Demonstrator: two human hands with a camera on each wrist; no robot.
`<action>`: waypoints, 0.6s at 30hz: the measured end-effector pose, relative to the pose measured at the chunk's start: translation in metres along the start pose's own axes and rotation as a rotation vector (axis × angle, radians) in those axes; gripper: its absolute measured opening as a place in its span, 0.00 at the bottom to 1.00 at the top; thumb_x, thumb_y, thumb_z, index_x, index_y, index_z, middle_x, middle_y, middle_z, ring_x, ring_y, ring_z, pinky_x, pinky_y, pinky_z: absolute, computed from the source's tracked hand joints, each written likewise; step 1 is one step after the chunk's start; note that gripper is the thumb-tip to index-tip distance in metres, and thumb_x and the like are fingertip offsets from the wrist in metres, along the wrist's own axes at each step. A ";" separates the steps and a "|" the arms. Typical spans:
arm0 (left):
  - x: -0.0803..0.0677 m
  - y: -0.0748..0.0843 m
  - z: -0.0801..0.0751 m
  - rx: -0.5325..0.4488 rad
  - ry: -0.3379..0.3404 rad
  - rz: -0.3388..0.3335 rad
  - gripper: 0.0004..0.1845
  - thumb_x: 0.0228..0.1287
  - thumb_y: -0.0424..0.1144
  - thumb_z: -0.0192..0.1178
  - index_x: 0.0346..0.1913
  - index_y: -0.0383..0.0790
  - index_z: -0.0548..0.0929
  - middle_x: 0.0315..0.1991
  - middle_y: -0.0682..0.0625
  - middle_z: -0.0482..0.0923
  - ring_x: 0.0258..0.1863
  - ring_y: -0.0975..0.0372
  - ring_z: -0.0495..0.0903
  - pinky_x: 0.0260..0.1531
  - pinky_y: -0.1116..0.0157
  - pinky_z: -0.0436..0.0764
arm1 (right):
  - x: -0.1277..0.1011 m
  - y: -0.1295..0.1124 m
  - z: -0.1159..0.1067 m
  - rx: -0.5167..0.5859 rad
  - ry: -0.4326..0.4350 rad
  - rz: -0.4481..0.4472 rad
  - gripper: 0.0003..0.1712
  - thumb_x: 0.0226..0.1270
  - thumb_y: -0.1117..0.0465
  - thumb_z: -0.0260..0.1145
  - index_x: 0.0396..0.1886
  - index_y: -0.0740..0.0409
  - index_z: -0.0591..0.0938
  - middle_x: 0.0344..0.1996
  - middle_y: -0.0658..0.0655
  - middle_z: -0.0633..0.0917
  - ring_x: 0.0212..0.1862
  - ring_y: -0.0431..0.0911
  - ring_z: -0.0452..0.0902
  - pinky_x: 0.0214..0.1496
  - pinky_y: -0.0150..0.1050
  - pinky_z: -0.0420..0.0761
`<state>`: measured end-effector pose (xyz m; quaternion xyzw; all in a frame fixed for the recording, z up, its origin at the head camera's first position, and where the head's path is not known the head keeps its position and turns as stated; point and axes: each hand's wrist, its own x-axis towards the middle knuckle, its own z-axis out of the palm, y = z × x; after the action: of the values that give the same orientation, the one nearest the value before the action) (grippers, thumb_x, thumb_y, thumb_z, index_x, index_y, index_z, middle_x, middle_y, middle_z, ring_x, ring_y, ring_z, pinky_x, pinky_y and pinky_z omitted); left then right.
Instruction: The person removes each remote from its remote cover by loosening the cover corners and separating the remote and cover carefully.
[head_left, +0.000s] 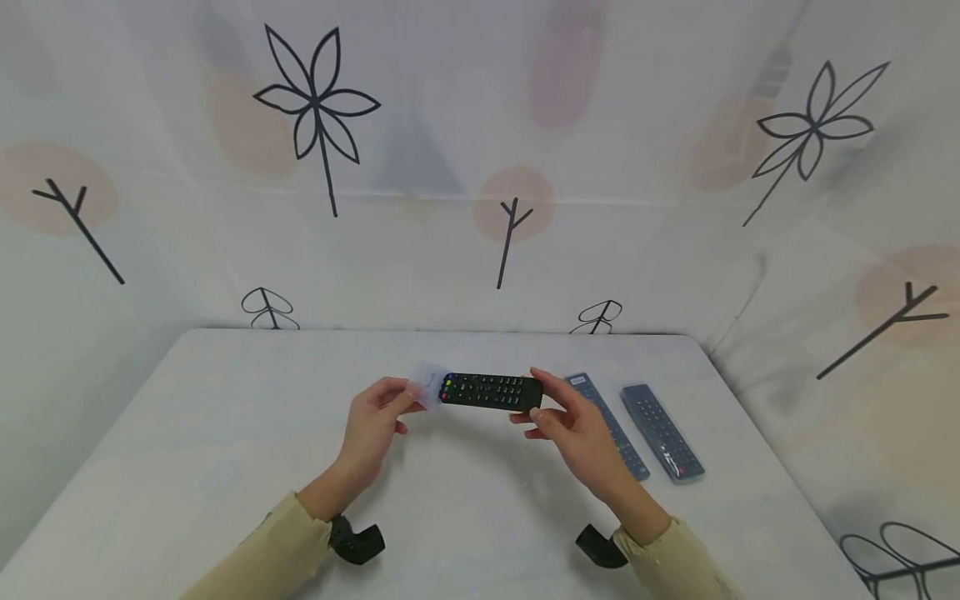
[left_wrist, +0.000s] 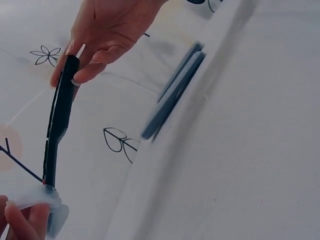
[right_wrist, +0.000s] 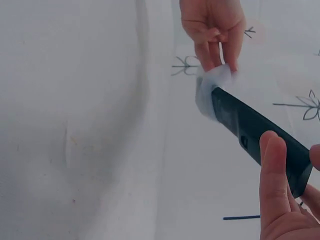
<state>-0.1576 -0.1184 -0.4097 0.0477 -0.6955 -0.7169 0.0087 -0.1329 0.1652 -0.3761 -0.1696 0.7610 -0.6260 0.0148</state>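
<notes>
A black remote control (head_left: 487,391) is held level above the table, its buttons facing up toward the head camera. My right hand (head_left: 581,429) grips its right end between thumb and fingers. At the other end, a crumpled translucent plastic sleeve (head_left: 429,383) covers the tip of the remote. My left hand (head_left: 375,425) pinches that sleeve between thumb and fingers. In the right wrist view the remote's dark back (right_wrist: 255,127) shows, with the bunched sleeve (right_wrist: 212,92) around its far end.
Two more remotes in clear wrapping lie on the white table (head_left: 247,433) to the right: one remote (head_left: 611,429) partly behind my right hand, another remote (head_left: 662,433) beside it. A patterned cloth wall (head_left: 420,267) rises behind the table's back edge.
</notes>
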 end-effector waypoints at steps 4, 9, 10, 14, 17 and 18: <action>-0.001 0.000 0.000 0.001 -0.001 0.006 0.09 0.71 0.36 0.62 0.47 0.33 0.81 0.42 0.45 0.86 0.40 0.60 0.85 0.28 0.67 0.77 | 0.000 0.001 0.000 0.006 0.004 0.071 0.31 0.74 0.68 0.59 0.74 0.56 0.65 0.69 0.64 0.70 0.47 0.49 0.85 0.48 0.39 0.83; -0.003 0.001 0.000 0.027 -0.014 0.004 0.09 0.71 0.37 0.62 0.47 0.36 0.81 0.44 0.45 0.86 0.43 0.58 0.85 0.31 0.65 0.79 | 0.001 0.004 0.000 0.005 0.037 0.144 0.29 0.74 0.67 0.59 0.73 0.55 0.67 0.66 0.65 0.72 0.46 0.50 0.86 0.49 0.38 0.82; -0.004 0.001 0.000 0.032 -0.017 0.006 0.09 0.71 0.37 0.61 0.47 0.36 0.81 0.44 0.45 0.86 0.43 0.58 0.85 0.31 0.65 0.79 | 0.002 0.004 0.000 0.009 0.042 0.156 0.28 0.75 0.67 0.59 0.72 0.56 0.68 0.65 0.66 0.73 0.46 0.50 0.86 0.49 0.38 0.82; -0.008 0.002 0.000 0.037 -0.038 0.035 0.08 0.71 0.36 0.62 0.47 0.36 0.82 0.45 0.45 0.85 0.44 0.57 0.85 0.32 0.64 0.80 | 0.003 0.007 -0.002 0.015 0.054 0.189 0.26 0.75 0.66 0.59 0.71 0.56 0.69 0.61 0.67 0.76 0.46 0.51 0.86 0.48 0.37 0.83; -0.010 0.002 0.001 0.057 -0.057 0.077 0.08 0.70 0.36 0.62 0.47 0.37 0.82 0.44 0.45 0.84 0.43 0.56 0.84 0.32 0.65 0.81 | 0.003 0.008 -0.006 0.028 0.040 0.207 0.25 0.75 0.66 0.59 0.70 0.58 0.70 0.57 0.68 0.78 0.43 0.51 0.86 0.44 0.37 0.83; -0.011 0.002 0.001 0.065 -0.063 0.090 0.08 0.70 0.36 0.63 0.47 0.37 0.82 0.43 0.45 0.84 0.43 0.55 0.84 0.31 0.65 0.81 | 0.003 0.009 -0.008 0.035 0.026 0.217 0.25 0.75 0.65 0.59 0.70 0.59 0.70 0.56 0.68 0.79 0.42 0.52 0.86 0.43 0.37 0.83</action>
<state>-0.1471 -0.1163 -0.4066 -0.0059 -0.7200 -0.6937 0.0177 -0.1393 0.1730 -0.3826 -0.0777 0.7640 -0.6361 0.0754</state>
